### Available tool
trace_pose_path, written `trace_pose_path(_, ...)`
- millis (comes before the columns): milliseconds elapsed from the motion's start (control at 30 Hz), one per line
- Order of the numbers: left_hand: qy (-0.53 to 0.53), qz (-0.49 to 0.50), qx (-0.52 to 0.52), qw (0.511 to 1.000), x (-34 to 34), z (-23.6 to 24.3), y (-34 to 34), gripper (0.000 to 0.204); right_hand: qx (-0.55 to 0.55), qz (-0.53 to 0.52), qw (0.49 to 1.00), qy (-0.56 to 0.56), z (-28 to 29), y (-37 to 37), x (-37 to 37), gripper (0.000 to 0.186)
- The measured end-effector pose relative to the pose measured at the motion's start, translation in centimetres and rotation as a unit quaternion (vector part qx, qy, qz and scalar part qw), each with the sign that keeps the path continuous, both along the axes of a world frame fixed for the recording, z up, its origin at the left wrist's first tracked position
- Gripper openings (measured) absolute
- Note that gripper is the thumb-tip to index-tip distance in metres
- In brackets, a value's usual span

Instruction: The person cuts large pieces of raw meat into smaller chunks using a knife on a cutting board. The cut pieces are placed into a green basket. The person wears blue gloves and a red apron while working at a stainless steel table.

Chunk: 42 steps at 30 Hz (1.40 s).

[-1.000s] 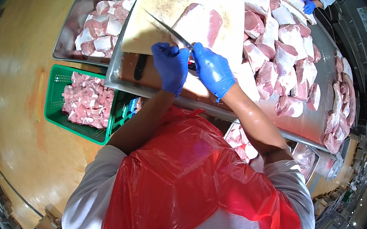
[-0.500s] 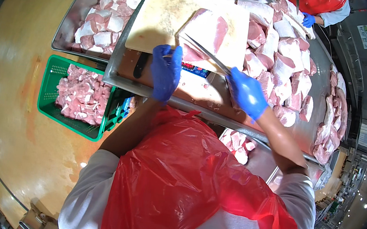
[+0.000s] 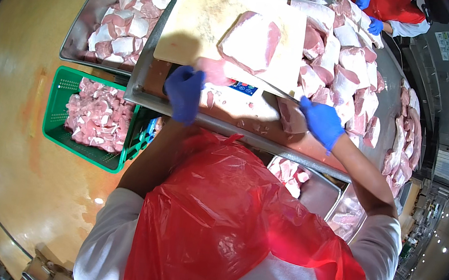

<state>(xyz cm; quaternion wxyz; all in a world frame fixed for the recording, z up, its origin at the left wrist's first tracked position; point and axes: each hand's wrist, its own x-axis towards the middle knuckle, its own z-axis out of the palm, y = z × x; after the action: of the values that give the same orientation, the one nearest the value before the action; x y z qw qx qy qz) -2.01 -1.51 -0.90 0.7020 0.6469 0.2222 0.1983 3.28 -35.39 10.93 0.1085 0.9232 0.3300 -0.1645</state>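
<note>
A thick slab of meat with a white fat top lies on the white cutting board. My left hand, in a blue glove, pinches a thin pink slice of meat at the board's near edge. Off the slab, to the right, my gloved right hand grips a knife whose blade points left along that same edge. Below the board, a scale's blue control panel partly shows. A cut of meat lies just left of my right hand.
Many meat cuts are heaped on the metal table at right. At left are a steel tub of meat chunks and a green crate of trimmings. Another steel pan sits below the table edge. A co-worker's gloved hand is at far right.
The knife has come away from the slab and moved right with my right hand. My left hand has shifted left, and a slice of meat now shows in its fingers, apart from the slab.
</note>
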Motion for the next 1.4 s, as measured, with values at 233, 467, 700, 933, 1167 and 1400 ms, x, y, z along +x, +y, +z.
trace_pose_path(233,-0.004,0.032,-0.099,0.995,-7.9,0.0,10.5,0.005,0.263,-0.052,0.955,-0.125,0.6,1.1,-2.4,0.017)
trace_pose_path(467,0.208,-0.026,0.544,0.812,-8.3,0.1,22.7,0.042,0.535,-0.403,0.739,0.069,-2.5,5.8,-1.7,0.024)
trace_pose_path(700,-0.122,-0.180,0.247,0.944,8.3,8.4,10.4,0.027,0.684,-0.380,0.611,0.118,-0.1,7.7,0.8,0.017)
trace_pose_path(933,-0.064,-0.205,0.420,0.882,7.5,5.1,6.2,0.025,0.596,-0.395,0.695,0.074,-3.3,7.5,-4.3,0.023)
trace_pose_path(1167,0.070,-0.111,0.468,0.874,2.9,3.0,-1.3,0.030,0.294,-0.128,0.945,-0.070,-3.5,10.9,-5.4,0.014)
trace_pose_path(1400,0.097,-0.103,0.454,0.879,3.4,2.8,-1.2,0.025,0.163,-0.103,0.980,-0.048,-2.5,12.4,-1.9,0.029)
